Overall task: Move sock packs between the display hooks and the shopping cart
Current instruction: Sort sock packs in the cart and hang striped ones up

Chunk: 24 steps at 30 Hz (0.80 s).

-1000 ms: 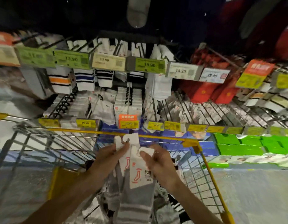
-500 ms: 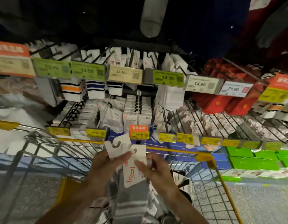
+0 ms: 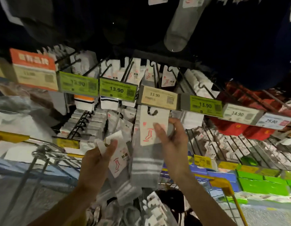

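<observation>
My right hand (image 3: 172, 141) grips a grey striped sock pack (image 3: 149, 154) by its white header card, held up just below the beige 13.90 price tag (image 3: 159, 97). The card's hanger hole sits right under that tag. My left hand (image 3: 97, 162) pinches a second grey sock pack (image 3: 120, 162) by its card, lower and to the left, above the cart. The wire shopping cart (image 3: 48, 154) with yellow trim lies below both hands, with several sock packs (image 3: 154, 209) inside. Display hooks (image 3: 130, 69) carry more packs behind the price tags.
A row of price tags (image 3: 117, 90) runs across the hook rail. Red packs (image 3: 236, 128) hang at the right, green boxes (image 3: 262, 185) sit at the lower right, and dark socks (image 3: 182, 26) hang overhead. A lower row of hooks (image 3: 82, 123) holds white packs.
Both hands rose from the cart toward the upper hooks. They separated, each now with its own pack; the right pack went highest, up to the beige tag. The view tilted upward.
</observation>
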Motion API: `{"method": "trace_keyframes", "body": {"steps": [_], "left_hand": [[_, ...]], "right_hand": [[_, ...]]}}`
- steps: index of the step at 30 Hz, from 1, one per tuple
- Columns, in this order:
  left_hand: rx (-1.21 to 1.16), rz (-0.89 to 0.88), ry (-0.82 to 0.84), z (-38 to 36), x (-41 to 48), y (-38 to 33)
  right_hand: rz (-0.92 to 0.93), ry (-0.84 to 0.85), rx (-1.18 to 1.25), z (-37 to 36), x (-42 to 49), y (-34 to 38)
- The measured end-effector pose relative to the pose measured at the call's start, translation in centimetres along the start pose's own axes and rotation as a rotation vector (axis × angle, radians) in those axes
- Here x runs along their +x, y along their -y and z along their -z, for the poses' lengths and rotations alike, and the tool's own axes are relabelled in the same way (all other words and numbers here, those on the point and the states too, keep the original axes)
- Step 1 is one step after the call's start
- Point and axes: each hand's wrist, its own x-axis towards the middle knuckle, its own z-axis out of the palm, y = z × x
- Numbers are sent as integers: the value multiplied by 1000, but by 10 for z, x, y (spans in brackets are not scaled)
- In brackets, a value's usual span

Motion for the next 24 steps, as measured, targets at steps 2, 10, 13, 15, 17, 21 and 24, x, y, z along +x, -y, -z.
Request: {"method": "trace_keyframes", "body": {"steps": [2, 10, 13, 15, 17, 21, 24], "left_hand": [[-15, -3, 12, 3, 8, -2], [-23, 3, 15, 2, 27, 2], [-5, 31, 25, 2, 30, 4], [9, 34, 22, 2, 32, 8], [32, 50, 6, 2, 37, 10], [24, 63, 7, -1, 44, 10], [20, 78, 10, -5, 46, 9]], "right_hand": [[44, -28, 31, -5, 16, 7], [56, -166, -51, -24, 50, -9], [107, -194, -80, -29, 62, -15], [125, -196, -85, -32, 67, -19], [103, -194, -97, -32, 72, -26], [34, -107, -80, -25, 72, -44], [-20, -45, -67, -13, 67, -64]]}}
